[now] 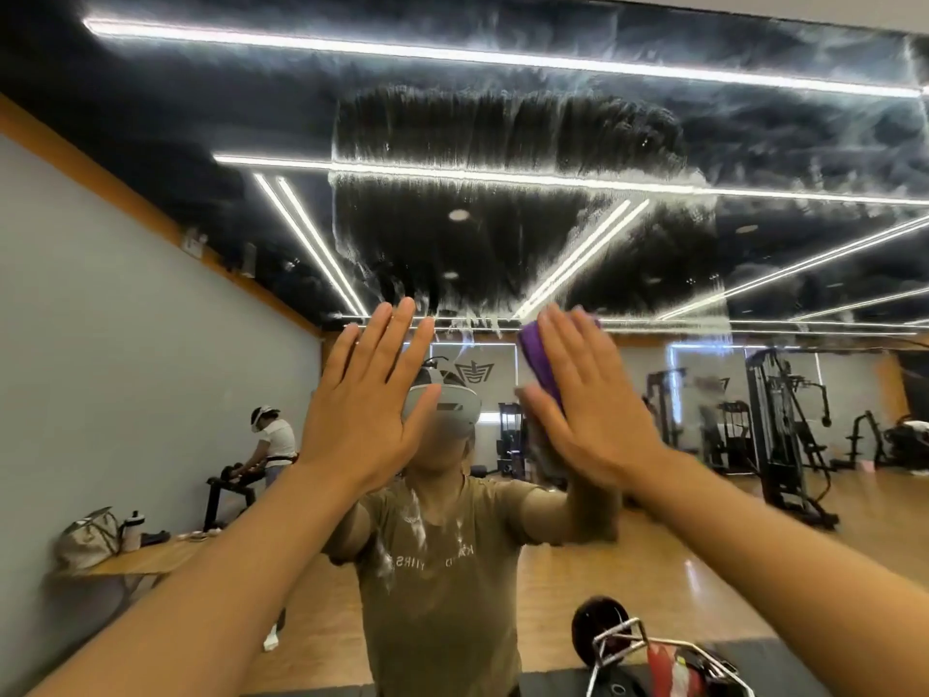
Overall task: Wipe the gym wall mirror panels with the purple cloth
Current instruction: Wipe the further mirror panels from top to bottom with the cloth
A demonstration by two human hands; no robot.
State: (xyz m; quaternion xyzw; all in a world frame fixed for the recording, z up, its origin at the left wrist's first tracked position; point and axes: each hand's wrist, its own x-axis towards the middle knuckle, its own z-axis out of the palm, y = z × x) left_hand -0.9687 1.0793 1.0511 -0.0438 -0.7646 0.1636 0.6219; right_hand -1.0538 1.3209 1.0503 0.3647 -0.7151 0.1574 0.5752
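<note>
Fingers (565,344) of both hands lie straight on the streaked mirror (502,143), the right hand (588,410) pressing the purple cloth (540,359).

The right hand (583,399) pressed a purple cloth (540,362) flat against the smeared mirror (502,143). The left hand (367,394) lay beside it — fingers straight.

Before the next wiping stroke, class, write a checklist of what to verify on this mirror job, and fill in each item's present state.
1. Purple cloth under the right hand, fingers flat: ok.
2. Left hand open and flat towards the mirror, holding nothing: ok.
3. Whether the left hand touches the glass: cannot tell.
4. Cleared patch above the hands: ok.
5. White streaky film across the upper mirror: not ok, unwiped.
6. Cloth dampness: cannot tell.
</note>
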